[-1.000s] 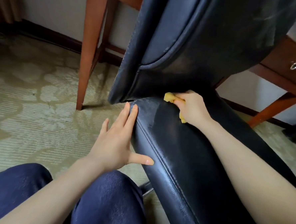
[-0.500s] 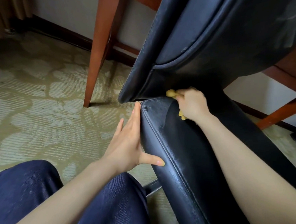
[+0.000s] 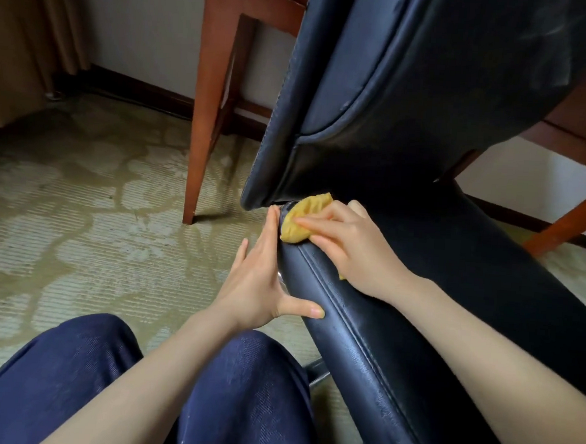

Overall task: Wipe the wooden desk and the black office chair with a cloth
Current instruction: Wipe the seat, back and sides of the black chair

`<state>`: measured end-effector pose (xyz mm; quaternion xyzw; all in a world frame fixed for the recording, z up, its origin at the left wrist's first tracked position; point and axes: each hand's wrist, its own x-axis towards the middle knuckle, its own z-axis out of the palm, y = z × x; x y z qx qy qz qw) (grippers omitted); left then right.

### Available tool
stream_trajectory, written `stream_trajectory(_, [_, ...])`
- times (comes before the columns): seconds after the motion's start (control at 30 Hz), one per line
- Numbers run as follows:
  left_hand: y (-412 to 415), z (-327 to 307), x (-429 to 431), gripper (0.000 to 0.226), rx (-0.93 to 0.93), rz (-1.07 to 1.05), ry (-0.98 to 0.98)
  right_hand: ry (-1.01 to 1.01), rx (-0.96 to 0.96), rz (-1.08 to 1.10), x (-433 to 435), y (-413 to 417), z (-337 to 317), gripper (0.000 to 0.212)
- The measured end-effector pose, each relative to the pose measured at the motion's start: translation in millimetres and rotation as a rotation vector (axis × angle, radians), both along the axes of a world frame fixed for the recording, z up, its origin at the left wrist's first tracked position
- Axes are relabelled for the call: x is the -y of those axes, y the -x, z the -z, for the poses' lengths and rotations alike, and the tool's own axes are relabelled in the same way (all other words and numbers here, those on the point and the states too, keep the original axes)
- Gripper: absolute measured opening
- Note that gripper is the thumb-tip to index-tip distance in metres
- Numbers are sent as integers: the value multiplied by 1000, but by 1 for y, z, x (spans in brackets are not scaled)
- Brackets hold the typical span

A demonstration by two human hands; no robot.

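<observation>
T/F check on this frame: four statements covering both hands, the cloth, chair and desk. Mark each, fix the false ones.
1. The right hand holds the yellow cloth against the rear corner of the black chair seat. True.
2. The left hand grips a second cloth. False: it holds nothing; its straight fingers lie flat against the seat's side edge.
3. The cloth is wiping the wooden desk. False: it is on the chair; the desk leg stands behind, untouched.
4. The floor is patterned carpet. True.
</observation>
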<state>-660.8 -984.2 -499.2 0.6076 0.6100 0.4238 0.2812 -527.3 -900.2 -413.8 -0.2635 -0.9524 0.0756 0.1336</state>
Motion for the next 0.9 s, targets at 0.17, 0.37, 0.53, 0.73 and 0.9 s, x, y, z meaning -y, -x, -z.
stream_trajectory(0.17, [3,0,-1,154,-68,-31,35,-5,32,-136,17,-39,2,30])
stream_trajectory(0.37, [2,0,-1,154,-89,-36,34,16,71,-237,29,-80,-2,33])
stream_trajectory(0.53, [2,2,-1,154,-60,-30,26,-64,-4,-198,7,-69,-2,27])
stream_trajectory(0.73, [3,0,-1,151,-65,-27,-9,-172,-122,96,-36,-33,1,26])
stream_trajectory(0.9, [-6,6,11,147,-13,-142,73,-162,33,401,-55,12,1,26])
